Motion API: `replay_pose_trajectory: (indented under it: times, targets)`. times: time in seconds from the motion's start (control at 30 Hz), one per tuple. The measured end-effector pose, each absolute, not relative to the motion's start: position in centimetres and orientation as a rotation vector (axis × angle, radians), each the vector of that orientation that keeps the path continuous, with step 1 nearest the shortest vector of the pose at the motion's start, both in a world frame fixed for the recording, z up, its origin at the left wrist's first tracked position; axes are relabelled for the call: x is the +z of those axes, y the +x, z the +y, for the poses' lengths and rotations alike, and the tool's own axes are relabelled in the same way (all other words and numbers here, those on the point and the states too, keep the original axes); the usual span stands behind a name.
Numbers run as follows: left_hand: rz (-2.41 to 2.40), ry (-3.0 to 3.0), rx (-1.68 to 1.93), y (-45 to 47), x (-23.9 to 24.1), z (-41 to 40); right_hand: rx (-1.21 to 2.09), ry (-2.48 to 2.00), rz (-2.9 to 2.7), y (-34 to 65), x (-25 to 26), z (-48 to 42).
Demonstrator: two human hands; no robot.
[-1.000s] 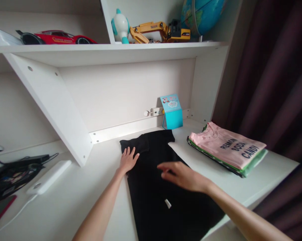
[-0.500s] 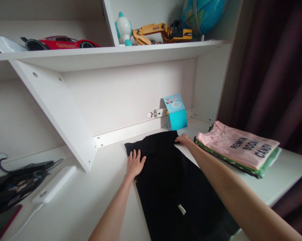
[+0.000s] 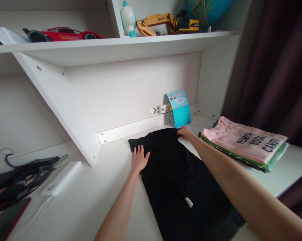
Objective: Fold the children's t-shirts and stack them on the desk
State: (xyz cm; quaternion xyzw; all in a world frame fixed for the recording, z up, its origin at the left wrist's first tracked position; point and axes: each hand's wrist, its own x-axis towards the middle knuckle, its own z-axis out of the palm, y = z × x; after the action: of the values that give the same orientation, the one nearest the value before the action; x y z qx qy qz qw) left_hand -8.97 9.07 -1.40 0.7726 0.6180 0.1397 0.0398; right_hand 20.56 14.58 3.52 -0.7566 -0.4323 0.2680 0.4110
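A black garment [image 3: 176,174] lies spread on the white desk [image 3: 95,197], running from the back wall to the front edge, with a small white tag near its middle. My left hand [image 3: 139,159] rests flat on its left edge, fingers apart. My right hand [image 3: 184,132] reaches to the garment's far right corner and pinches the fabric there, just in front of a small blue stand-up card [image 3: 179,108].
A folded stack with a pink shirt [image 3: 243,142] on top sits at the right. A white power bank [image 3: 60,179], cables and a dark pouch [image 3: 17,184] lie at the left. A slanted white shelf support [image 3: 63,107] rises behind. Toys stand on the upper shelf.
My right hand went from hovering over the garment's middle to its far right corner and took hold there. My left hand stayed on the left edge.
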Motion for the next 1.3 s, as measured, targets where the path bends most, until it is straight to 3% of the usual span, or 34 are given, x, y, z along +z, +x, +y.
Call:
replay_pose_trajectory:
  times: [0.27,0.5,0.73,0.9,1.07,1.17,1.3]
  targets:
    - [1.824,2.233,0.655,-9.0,-1.0,8.8,0.264,-1.654,-1.747,12.4,8.0,13.5]
    - [1.821,2.013,0.857,-9.4,-0.5,8.9,0.326,-1.324,-2.327,4.2,6.8,9.2]
    - [1.815,2.118,0.801,-9.3,-0.4,8.9,0.408,-1.467,-2.479,15.4,8.6,2.4]
    - [1.846,2.217,0.720,-9.1,-0.6,9.3,0.866,-1.740,-2.462,22.4,7.0,-5.4]
    - [1.891,2.291,0.660,-9.0,-0.9,9.4,0.545,-1.927,-2.353,21.9,5.9,-10.5]
    - [1.887,2.337,0.639,-9.1,-1.1,9.3,0.496,-1.794,-2.391,20.0,8.2,-13.5]
    - [1.897,2.359,0.622,-9.1,-1.0,9.0,0.976,-1.418,-2.653,18.4,12.5,-16.0]
